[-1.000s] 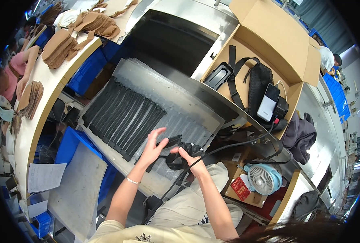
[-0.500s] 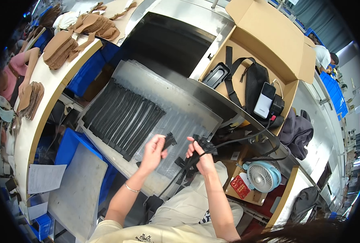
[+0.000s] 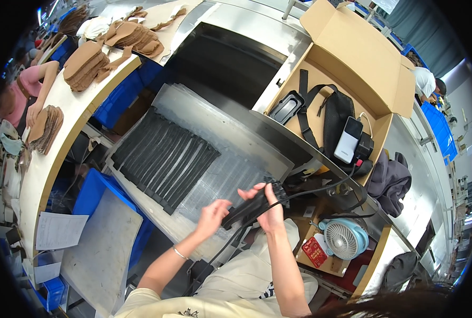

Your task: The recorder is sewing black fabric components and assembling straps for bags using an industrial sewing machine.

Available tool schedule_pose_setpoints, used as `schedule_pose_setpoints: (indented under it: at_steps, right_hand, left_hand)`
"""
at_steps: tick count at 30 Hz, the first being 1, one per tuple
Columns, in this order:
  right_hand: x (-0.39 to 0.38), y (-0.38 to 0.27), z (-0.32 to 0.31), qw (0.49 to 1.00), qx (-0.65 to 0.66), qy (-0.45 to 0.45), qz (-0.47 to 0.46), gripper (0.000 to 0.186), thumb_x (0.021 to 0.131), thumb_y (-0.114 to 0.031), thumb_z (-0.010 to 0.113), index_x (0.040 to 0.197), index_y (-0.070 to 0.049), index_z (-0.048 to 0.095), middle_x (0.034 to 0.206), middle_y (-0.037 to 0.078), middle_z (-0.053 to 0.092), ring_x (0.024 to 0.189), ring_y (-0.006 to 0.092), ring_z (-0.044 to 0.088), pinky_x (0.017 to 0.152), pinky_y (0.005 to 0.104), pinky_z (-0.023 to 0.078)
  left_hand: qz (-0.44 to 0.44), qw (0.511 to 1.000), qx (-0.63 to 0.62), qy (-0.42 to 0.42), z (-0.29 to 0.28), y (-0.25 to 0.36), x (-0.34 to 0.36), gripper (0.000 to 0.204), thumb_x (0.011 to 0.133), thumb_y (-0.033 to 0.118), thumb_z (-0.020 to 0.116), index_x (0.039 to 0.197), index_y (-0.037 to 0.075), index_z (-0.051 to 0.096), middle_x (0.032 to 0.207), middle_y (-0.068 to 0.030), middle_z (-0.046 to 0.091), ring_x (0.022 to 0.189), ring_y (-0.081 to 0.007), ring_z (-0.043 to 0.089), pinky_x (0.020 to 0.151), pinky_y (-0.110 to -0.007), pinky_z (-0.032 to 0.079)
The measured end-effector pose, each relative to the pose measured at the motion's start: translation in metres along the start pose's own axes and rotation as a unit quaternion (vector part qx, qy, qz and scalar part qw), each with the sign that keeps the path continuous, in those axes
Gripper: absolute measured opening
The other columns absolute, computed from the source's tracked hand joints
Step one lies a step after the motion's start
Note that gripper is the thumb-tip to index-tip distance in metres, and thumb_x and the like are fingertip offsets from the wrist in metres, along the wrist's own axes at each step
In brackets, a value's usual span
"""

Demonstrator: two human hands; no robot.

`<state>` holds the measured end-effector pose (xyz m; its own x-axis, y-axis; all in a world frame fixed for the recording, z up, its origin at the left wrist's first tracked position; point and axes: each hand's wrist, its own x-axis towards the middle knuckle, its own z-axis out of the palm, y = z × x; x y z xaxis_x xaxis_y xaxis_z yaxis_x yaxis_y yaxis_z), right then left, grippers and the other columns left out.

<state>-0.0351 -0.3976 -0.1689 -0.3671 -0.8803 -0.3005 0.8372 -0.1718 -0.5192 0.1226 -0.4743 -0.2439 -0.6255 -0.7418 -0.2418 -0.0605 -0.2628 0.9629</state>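
Note:
My right hand (image 3: 271, 214) is closed around a bundle of black strips (image 3: 252, 205), which slants down to the left above the near right part of a clear plastic sheet (image 3: 223, 183). My left hand (image 3: 213, 218) is beside the lower left end of the bundle, its fingers curled; whatever they may pinch is too small to make out. Several black strips (image 3: 164, 159) lie side by side in a row on the sheet's left half. A black cable (image 3: 315, 189) crosses over the bundle near my right hand.
At the right, an open cardboard box (image 3: 363, 69) holds a black strap and electronic devices. Below it are a light blue fan (image 3: 344, 237) and a red card (image 3: 314, 251). Brown cut pieces (image 3: 82, 66) are stacked on the left table, where another person works. A grey board (image 3: 102, 254) leans over blue bins.
The left hand has moved down and toward the bundle; the black piece seen in its fingers before no longer shows there. The bundle now lies stretched out toward the left hand. The view has shifted slightly.

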Motion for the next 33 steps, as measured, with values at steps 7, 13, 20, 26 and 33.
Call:
schedule_pose_setpoints:
  at_steps: [7, 13, 20, 26, 33]
  right_hand:
    - [0.007, 0.009, 0.007, 0.991, -0.118, -0.04, 0.051, 0.025, 0.09, -0.019, 0.054, 0.101, 0.003, 0.056, 0.068, -0.001, 0.04, 0.058, 0.0093, 0.036, 0.055, 0.0231, 0.031]
    - [0.019, 0.012, 0.001, 0.994, -0.067, -0.007, 0.085, 0.024, 0.091, -0.02, 0.054, 0.093, 0.003, 0.058, 0.067, 0.001, 0.044, 0.057, 0.0091, 0.04, 0.053, 0.0237, 0.034]
    - [0.029, 0.026, 0.004, 0.993, -0.101, 0.001, 0.061, 0.027, 0.093, -0.026, 0.05, 0.093, 0.0, 0.056, 0.069, 0.001, 0.047, 0.059, 0.0097, 0.041, 0.056, 0.0259, 0.037]
    - [0.032, 0.02, -0.019, 0.991, -0.088, 0.083, 0.06, 0.033, 0.092, -0.029, 0.054, 0.1, 0.003, 0.054, 0.066, -0.001, 0.04, 0.059, 0.0085, 0.037, 0.056, 0.0249, 0.037]
    - [0.022, 0.05, -0.01, 0.997, 0.002, -0.057, 0.048, 0.037, 0.089, -0.03, 0.058, 0.109, 0.001, 0.055, 0.07, -0.001, 0.045, 0.06, 0.009, 0.04, 0.058, 0.0248, 0.037]
  left_hand:
    - [0.2, 0.882, 0.346, 0.251, -0.084, -0.038, 0.135, 0.023, 0.08, 0.014, 0.065, 0.096, 0.0, 0.057, 0.092, -0.0146, 0.057, 0.087, -0.0306, 0.055, 0.077, -0.037, 0.045]
    - [-0.087, 0.875, 0.442, 0.179, -0.081, -0.042, 0.17, 0.043, 0.069, 0.019, 0.076, 0.096, 0.002, 0.047, 0.1, -0.0154, 0.051, 0.098, -0.0377, 0.05, 0.084, -0.043, 0.042]
    - [0.005, 0.876, 0.446, 0.183, -0.067, -0.035, 0.149, 0.038, 0.072, 0.015, 0.073, 0.095, -0.003, 0.049, 0.087, -0.0229, 0.06, 0.085, -0.04, 0.058, 0.076, -0.044, 0.046]
    - [0.014, 0.998, 0.057, -0.029, -0.059, 0.02, 0.094, 0.021, 0.078, 0.005, 0.067, 0.094, -0.004, 0.057, 0.085, -0.0077, 0.063, 0.079, -0.0124, 0.058, 0.07, -0.026, 0.046]
    - [0.026, 0.985, -0.14, -0.1, -0.015, 0.092, 0.015, 0.023, 0.083, 0.0, 0.06, 0.105, -0.003, 0.053, 0.097, -0.009, 0.063, 0.083, -0.0112, 0.06, 0.074, -0.024, 0.05]
